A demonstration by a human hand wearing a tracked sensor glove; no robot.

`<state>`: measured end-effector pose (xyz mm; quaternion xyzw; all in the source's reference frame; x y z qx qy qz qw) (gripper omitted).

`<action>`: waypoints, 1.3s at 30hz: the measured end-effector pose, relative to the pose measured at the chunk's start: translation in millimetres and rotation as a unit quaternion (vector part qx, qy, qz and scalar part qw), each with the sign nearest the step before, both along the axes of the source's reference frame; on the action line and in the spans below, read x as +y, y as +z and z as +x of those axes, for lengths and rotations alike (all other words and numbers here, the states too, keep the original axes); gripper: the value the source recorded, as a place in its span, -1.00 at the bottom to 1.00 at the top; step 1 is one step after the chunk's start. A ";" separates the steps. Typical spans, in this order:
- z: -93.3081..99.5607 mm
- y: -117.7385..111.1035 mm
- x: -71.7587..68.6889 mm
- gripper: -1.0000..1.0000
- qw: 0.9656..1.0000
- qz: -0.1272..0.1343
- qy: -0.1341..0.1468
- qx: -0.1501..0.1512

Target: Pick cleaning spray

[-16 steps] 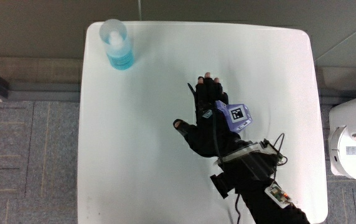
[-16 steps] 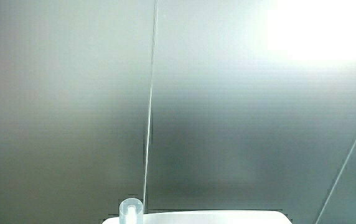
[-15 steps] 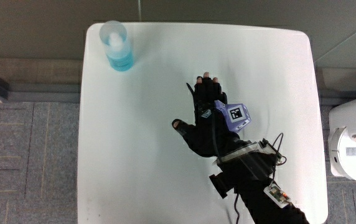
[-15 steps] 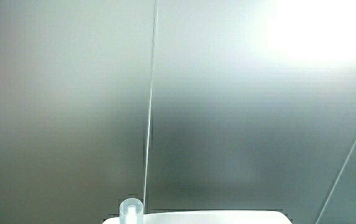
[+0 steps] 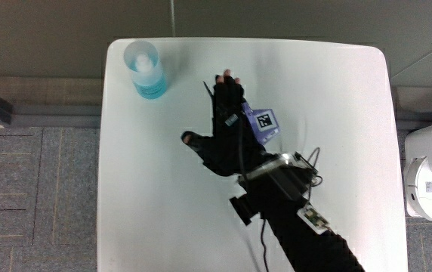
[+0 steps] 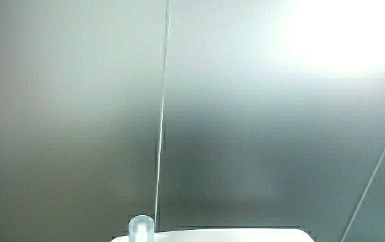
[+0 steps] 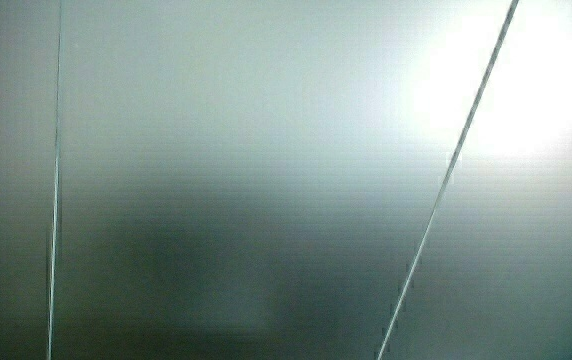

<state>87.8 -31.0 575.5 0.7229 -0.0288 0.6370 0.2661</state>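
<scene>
The hand [image 5: 227, 132] lies flat, fingers extended, thumb spread, holding nothing.

White rectangular tabletop w/ rounded corners [image 5: 163, 196], on grey carpet-tile floor [image 5: 35, 196]. Directly on it: clear plastic bottle w/ blue liquid [image 5: 146, 69], standing upright at the table's corner farthest from the person. Bottle cap visible in a side view [image 6: 141, 227].

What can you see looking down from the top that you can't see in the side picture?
Only the main view shows the black-gloved hand with the small patterned cube on its back, stretched over the white table with nothing in its fingers, and the blue liquid in the clear round cleaning spray bottle at a table corner. Only a side view shows the pale wall filling nearly everything. Both share the bottle's clear top and the table's edge.
</scene>
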 end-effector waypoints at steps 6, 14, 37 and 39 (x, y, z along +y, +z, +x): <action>-7.5 13.4 -15.8 0.00 0.999 0.046 0.006 -0.019; -13.3 14.6 -37.6 0.00 0.998 0.010 0.026 -0.063; -23.6 11.7 -62.9 0.14 0.992 -0.001 0.019 -0.123; -24.5 11.4 -64.9 0.24 0.993 0.004 0.018 -0.119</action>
